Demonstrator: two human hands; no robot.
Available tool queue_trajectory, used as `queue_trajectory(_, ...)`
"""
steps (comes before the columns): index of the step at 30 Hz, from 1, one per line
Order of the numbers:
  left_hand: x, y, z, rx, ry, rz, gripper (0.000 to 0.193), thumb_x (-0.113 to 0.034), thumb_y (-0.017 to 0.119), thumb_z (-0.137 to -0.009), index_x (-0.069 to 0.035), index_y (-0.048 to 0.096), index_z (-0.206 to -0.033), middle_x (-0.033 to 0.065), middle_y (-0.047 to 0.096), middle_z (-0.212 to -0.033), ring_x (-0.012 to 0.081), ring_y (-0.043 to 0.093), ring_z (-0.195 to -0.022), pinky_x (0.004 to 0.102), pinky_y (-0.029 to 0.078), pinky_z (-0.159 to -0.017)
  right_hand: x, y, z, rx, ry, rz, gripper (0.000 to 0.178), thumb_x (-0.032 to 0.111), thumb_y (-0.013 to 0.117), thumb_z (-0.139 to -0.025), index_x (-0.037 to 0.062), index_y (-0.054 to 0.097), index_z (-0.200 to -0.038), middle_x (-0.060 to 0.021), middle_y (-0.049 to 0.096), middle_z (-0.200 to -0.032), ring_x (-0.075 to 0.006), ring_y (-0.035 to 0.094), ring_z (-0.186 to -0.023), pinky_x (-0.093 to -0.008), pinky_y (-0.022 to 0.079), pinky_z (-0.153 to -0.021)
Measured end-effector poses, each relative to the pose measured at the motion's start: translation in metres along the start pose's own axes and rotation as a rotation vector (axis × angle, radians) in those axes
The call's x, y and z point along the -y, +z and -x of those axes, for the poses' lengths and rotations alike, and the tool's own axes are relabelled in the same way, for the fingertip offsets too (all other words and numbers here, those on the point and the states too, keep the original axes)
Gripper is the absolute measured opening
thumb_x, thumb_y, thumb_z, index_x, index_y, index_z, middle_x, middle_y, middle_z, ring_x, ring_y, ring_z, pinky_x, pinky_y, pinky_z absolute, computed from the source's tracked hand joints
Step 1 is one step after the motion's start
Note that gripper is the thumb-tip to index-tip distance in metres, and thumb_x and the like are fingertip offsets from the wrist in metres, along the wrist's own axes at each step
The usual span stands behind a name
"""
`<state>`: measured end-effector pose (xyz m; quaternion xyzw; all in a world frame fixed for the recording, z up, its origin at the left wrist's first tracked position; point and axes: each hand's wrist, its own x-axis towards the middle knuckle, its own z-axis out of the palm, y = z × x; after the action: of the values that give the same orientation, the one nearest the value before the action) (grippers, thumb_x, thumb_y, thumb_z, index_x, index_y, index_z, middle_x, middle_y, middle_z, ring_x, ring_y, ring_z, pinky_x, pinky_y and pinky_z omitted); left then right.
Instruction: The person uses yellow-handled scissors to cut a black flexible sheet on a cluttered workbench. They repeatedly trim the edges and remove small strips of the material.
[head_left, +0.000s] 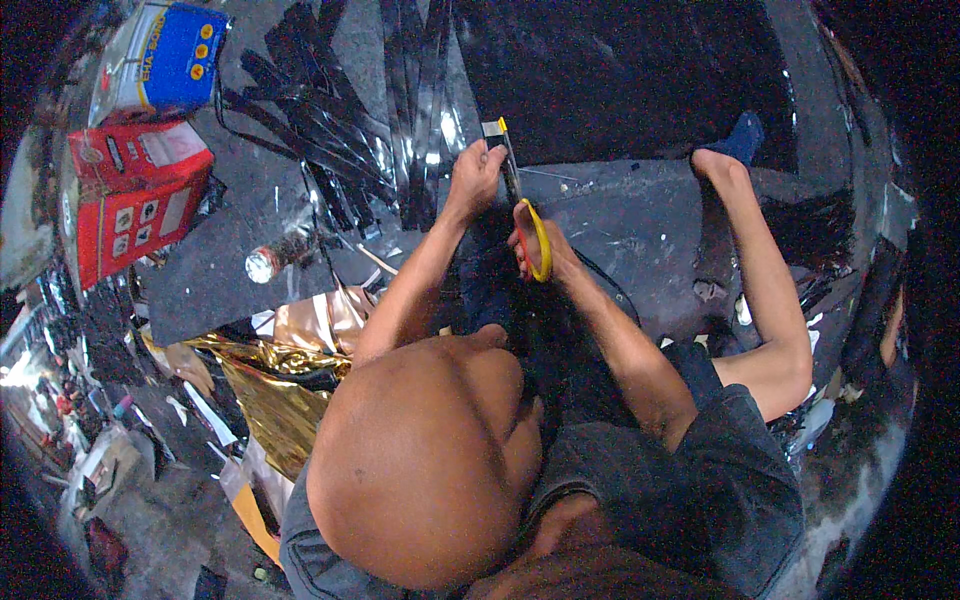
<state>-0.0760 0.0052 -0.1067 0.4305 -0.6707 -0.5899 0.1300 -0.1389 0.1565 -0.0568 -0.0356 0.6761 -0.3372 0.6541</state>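
Past a bent knee [430, 470], both hands grip: right [532, 240] yellow-handled scissors [522, 200] pointing away, left [475, 175] black strip [492, 130].

- I see red boxes [135, 195] stacked at far left, a blue box [180, 55] above them.
- A bottle [278, 255] lies on the grey floor [640, 215].
- Gold foil [275, 385] is crumpled nearby.
- Cut black strips [330, 110] fan out up top.
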Motion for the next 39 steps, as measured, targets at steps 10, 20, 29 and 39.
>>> queue_trajectory(10,-0.024,-0.009,0.011,0.052,-0.059,0.289,0.02,-0.019,0.053,-0.087,-0.004,0.057,-0.075,-0.0053,0.051,-0.063,0.0049,0.042,-0.057,0.0243,0.034,-0.051,0.022,0.007,0.007,-0.093,-0.077,0.007,0.078,0.081,0.039,-0.069,0.0046,0.047,-0.061,-0.0027,0.041,-0.046,-0.015,0.044,-0.035,-0.0304,0.036,-0.033)
queue_trajectory(20,-0.056,-0.02,0.016,0.131,-0.091,0.467,0.022,-0.021,0.049,-0.092,-0.006,0.051,-0.075,-0.0011,0.054,-0.061,0.0076,0.051,-0.054,0.0211,0.04,-0.051,0.123,-0.003,-0.058,-0.196,-0.243,0.317,0.087,0.078,0.028,-0.077,-0.0036,0.057,-0.07,-0.0155,0.055,-0.061,-0.0255,0.057,-0.058,-0.0378,0.044,-0.055)
queue_trajectory(29,-0.058,-0.04,0.032,0.085,-0.046,0.245,0.022,-0.025,0.054,-0.089,-0.006,0.051,-0.08,-0.0067,0.044,-0.069,0.0049,0.04,-0.065,0.0227,0.033,-0.057,0.217,-0.001,-0.147,-0.34,-0.587,0.458,0.097,0.08,0.019,-0.075,-0.0017,0.06,-0.105,-0.0298,0.059,-0.1,-0.0406,0.054,-0.103,-0.0463,0.039,-0.087)
queue_trajectory(39,-0.064,-0.045,0.08,-0.047,-0.107,0.181,0.028,-0.021,0.057,-0.087,-0.001,0.043,-0.074,-0.002,0.033,-0.063,0.0086,0.035,-0.061,0.027,0.033,-0.054,0.354,-0.011,-0.222,-0.241,-0.531,0.15,0.078,0.073,0.048,-0.073,-0.004,0.057,-0.068,-0.0125,0.056,-0.054,-0.0215,0.053,-0.036,-0.0373,0.041,-0.034)
